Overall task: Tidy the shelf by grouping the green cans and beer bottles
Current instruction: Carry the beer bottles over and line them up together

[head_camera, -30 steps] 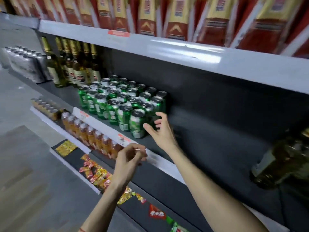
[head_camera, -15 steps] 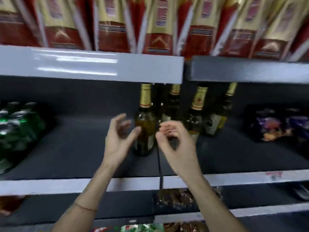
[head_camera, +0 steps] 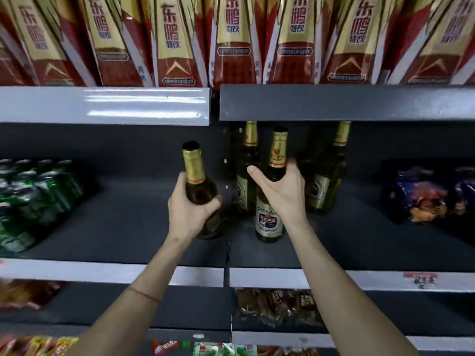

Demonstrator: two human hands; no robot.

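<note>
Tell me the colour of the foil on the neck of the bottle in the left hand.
Gold foil with a red band at its base, on the bottle, head view.

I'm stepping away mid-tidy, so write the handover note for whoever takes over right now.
Left hand: closed around the body of a beer bottle, fingers wrapped, bottle tilted slightly.
Right hand: open, curled around the neck of a second bottle that stands on the middle shelf; grasp not closed.
Two more bottles stand behind. The green cans sit grouped at the shelf's far left, with a bare stretch between.
Left: bring all four bottles over beside the cans.
</note>
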